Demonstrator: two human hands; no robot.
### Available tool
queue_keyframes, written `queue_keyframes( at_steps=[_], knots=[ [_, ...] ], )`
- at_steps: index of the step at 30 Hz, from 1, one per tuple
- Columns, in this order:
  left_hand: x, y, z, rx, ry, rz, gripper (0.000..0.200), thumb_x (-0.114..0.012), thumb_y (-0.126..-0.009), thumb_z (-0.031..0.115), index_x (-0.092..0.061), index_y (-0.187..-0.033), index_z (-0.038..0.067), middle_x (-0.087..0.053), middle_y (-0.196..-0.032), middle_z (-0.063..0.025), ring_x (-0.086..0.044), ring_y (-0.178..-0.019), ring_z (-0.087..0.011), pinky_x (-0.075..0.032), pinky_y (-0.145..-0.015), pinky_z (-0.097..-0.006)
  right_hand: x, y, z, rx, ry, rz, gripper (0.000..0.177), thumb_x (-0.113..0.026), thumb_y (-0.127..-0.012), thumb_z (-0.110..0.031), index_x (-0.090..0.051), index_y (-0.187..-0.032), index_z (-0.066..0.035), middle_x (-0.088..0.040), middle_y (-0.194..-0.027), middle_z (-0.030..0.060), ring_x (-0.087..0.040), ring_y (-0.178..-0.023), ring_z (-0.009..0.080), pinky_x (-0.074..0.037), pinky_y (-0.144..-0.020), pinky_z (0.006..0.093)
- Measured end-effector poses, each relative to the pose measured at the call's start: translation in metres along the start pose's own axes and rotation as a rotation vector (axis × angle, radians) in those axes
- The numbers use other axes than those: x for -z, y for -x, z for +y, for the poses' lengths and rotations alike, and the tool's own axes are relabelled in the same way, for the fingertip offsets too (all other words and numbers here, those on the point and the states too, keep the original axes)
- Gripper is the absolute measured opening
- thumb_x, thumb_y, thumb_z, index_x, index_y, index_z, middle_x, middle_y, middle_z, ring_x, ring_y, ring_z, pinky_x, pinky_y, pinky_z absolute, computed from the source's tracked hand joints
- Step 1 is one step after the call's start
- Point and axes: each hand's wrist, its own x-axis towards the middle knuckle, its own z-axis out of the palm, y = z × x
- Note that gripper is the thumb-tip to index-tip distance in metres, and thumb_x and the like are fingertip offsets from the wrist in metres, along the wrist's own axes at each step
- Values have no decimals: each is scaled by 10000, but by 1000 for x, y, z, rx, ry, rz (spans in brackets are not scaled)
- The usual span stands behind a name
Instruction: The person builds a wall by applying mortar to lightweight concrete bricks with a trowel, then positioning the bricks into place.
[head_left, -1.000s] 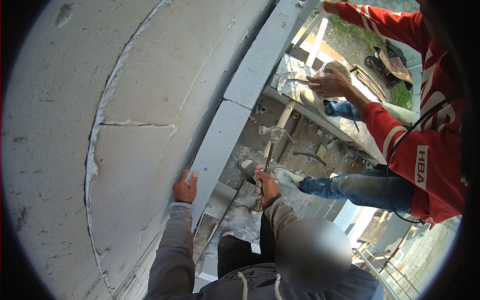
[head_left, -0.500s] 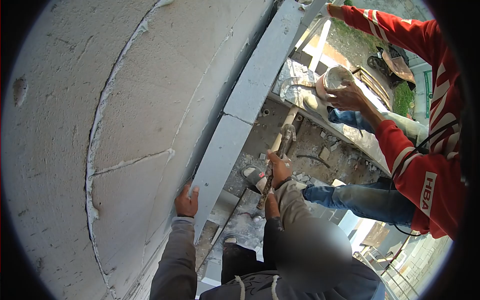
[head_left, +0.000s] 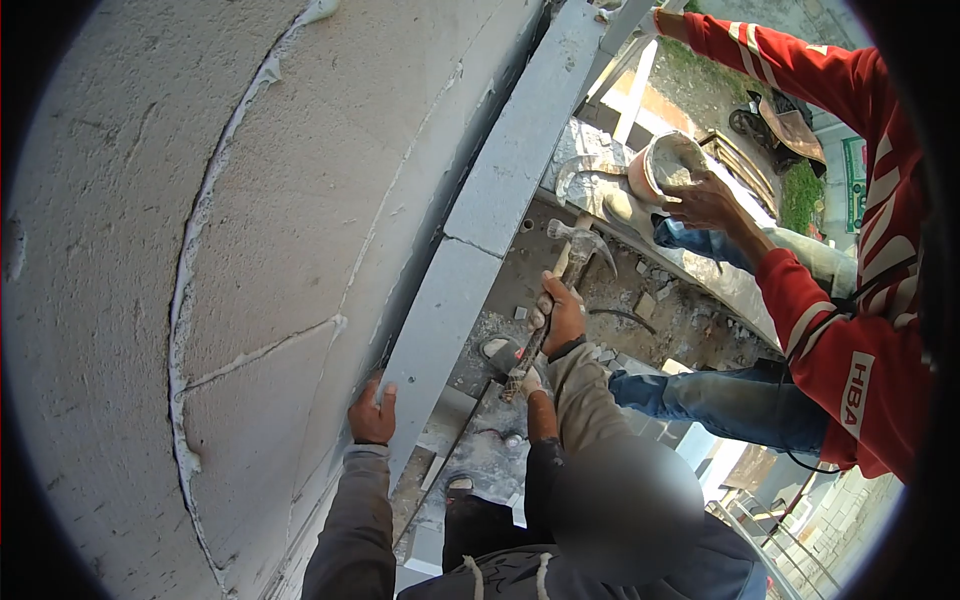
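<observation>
My left hand [head_left: 372, 411], in a grey sleeve, grips the near edge of a long grey concrete block [head_left: 440, 310]. Its thumb lies over the block's face, and its other fingers are partly hidden in the gap by the wall. To the right, my right hand [head_left: 565, 322] is closed around the handle of a claw hammer [head_left: 592, 246]. The hammer head points away from me, its claw to the right. Another person's whitish gloved hand [head_left: 531, 382], below a black sleeve, is at the handle's lower end. A blurred patch hides part of my right arm's surroundings.
A large wall [head_left: 270, 250] with pale mortar joints fills the left. On the right, a person in a red top [head_left: 830, 310] holds a mortar bucket [head_left: 655, 168] over a dusty plank [head_left: 690, 270]. Rubble [head_left: 650, 300] lies below. A wheelbarrow [head_left: 790, 125] stands farther back.
The hammer has turned so that its head and claw now show sideways, and it sits slightly higher in view with my right hand. My left hand stays on the block.
</observation>
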Motion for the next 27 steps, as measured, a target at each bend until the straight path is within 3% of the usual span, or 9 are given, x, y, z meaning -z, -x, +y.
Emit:
queue_keyframes(
  at_steps=[7,18,27],
  knots=[
    [-2,1,-2,45,15,-34,343,-551,-874,283,-606,-1095,27,-640,-990,-201,-623,-926,-353,-490,-792,-387,-13,-14,16,-125,-311,-271,240,-587,-868,-275,-483,-740,-100,-343,-455,-46,-371,-339,122,-319,-327,295],
    [-7,0,-10,34,2,-34,360,-549,-871,298,-604,-1101,27,-639,-1010,-200,-624,-937,-349,-491,-809,-381,-21,-15,21,-117,-244,-242,234,-600,-855,-266,-482,-743,-98,-350,-456,-42,-380,-340,127,-319,-329,297],
    [0,0,-2,44,11,-45,330,-551,-883,288,-609,-1112,57,-648,-989,-181,-630,-921,-335,-496,-788,-377,13,18,43,-145,-81,-155,212,-576,-862,-242,-490,-714,-117,-374,-457,-41,-390,-332,122,-335,-324,294]
  ],
)
